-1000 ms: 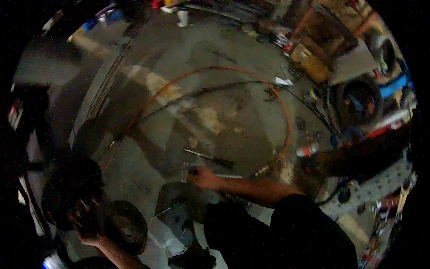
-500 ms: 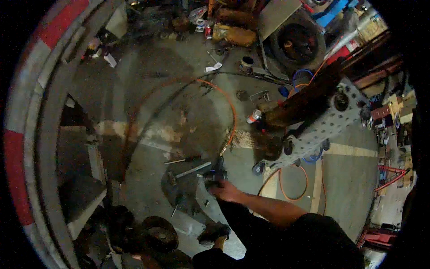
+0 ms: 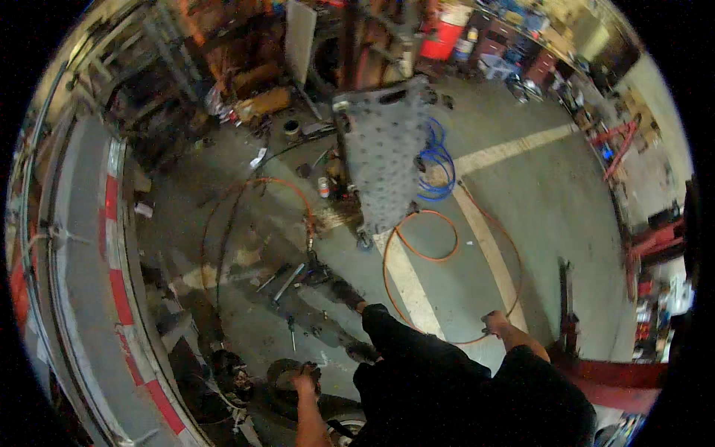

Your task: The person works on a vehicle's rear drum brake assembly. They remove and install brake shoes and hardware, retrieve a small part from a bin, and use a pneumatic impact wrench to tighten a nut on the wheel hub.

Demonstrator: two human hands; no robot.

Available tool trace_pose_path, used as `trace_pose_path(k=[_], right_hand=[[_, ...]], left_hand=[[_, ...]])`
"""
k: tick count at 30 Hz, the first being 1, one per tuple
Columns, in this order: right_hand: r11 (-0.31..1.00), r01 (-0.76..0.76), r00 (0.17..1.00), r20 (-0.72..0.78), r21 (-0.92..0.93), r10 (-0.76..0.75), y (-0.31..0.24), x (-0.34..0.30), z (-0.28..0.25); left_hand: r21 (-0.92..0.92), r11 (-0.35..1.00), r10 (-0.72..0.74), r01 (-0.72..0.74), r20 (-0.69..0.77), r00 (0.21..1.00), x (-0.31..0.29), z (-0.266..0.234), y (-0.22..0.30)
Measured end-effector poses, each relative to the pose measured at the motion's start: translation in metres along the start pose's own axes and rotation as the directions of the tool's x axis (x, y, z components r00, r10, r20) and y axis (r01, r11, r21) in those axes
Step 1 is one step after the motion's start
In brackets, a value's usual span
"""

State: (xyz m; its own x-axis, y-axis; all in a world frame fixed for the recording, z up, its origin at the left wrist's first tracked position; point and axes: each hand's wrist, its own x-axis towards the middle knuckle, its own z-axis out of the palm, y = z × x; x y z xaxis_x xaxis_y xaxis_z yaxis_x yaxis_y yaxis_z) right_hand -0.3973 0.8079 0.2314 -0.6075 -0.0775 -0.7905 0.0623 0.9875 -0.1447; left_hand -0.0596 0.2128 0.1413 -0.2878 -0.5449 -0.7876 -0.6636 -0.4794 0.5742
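My left hand (image 3: 307, 380) hangs low beside a dark round ring-shaped part (image 3: 281, 374) near the wheels; its fingers are too dark and blurred to read. Out to the right, my right hand (image 3: 494, 322) is held over the floor by the orange hose (image 3: 516, 287), fingers loosely apart, with nothing visible in it. A dark air tool (image 3: 317, 270) lies on the floor in front of my feet, at the end of another orange hose run (image 3: 307, 201). Beside it rest a long metal bar tool (image 3: 289, 283) and a thinner rod (image 3: 293, 335).
A grey dimpled creeper-like board (image 3: 383, 156) stands ahead, with coiled blue hose (image 3: 438, 167) to its right. A spray can (image 3: 323, 186) stands left of the board. Red-and-white striped edging (image 3: 118, 287) runs along the left. A red metal beam (image 3: 611, 384) lies at right.
My right hand has left the air tool, which now lies on the floor, and has moved out to the right. My left hand has come into plain view. The view has swung rightward.
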Motion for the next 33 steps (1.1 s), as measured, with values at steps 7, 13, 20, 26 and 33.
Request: trace_pose_path(k=[7, 13, 20, 26, 33], right_hand=[[0.556, -0.012, 0.91, -0.221, 0.831, 0.351, -0.019, -0.111, 0.011], [0.103, 0.229, 0.973, -0.23, 0.968, 0.002, -0.064, -0.098, -0.056], [-0.352, 0.09, 0.802, -0.277, 0.932, -0.53, -0.097, -0.118, -0.154], [-0.33, -0.118, 0.48, -0.237, 0.937, -0.844, -0.126, -0.111, -0.226], [-0.043, 0.007, 0.599, -0.039, 0.999, -0.8, -0.19, -0.075, -0.243]], left_hand=[[0.191, 0.95, -0.255, 0.247, 0.015, 0.967, -0.04, -0.06, -0.041], [0.061, 0.933, -0.328, 0.356, -0.267, 0.906, -0.103, -0.094, -0.012], [0.043, 0.972, -0.209, 0.233, -0.306, 0.929, -0.204, 0.03, 0.062], [-0.524, 0.847, -0.07, 0.093, 0.064, 0.996, -0.172, 0.061, -0.035], [0.855, 0.442, 0.199, -0.27, 0.2, 0.959, -0.176, 0.017, -0.11]])
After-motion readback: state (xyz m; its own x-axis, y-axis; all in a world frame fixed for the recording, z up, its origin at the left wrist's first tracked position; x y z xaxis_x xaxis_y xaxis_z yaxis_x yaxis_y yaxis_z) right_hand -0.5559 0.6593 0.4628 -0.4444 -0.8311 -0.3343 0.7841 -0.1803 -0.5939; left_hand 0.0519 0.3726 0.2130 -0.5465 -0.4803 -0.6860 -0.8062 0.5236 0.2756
